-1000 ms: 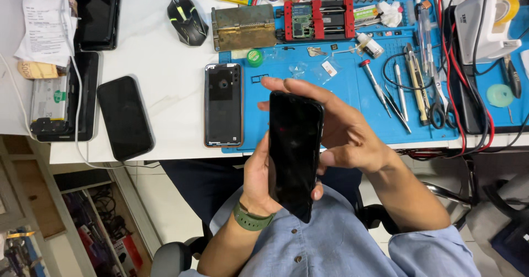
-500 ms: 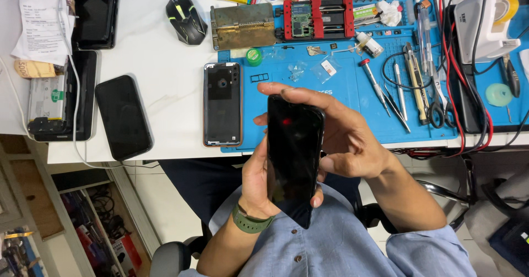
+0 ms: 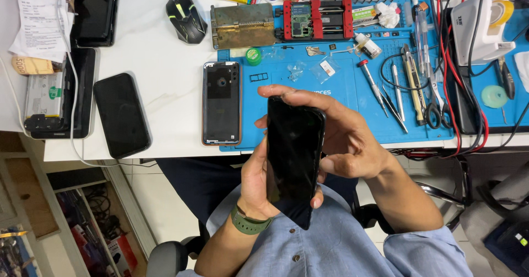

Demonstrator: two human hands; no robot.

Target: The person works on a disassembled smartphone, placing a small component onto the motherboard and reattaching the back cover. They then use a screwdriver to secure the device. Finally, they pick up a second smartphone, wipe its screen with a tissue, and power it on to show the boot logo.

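Both hands, left hand point(image 3: 259, 180) cupping from below and right hand point(image 3: 344, 139) gripping the top, hold the black phone point(image 3: 293, 153) near the blue mat point(image 3: 330, 98), barely shifted from a moment ago, suggesting inspection continues.

I am looking at a phone repair workshop. On the white bench point(image 3: 165, 79) lies a blue work mat point(image 3: 341, 98), and at 12 o'clock a red board holder point(image 3: 317, 19) clamps a circuit board. At 2 o'clock I see screwdrivers point(image 3: 372, 84), tweezers point(image 3: 398, 92) and red cables point(image 3: 443, 40). At 10 o'clock, an opened phone point(image 3: 221, 103) lies beside other dark phones point(image 3: 121, 114).
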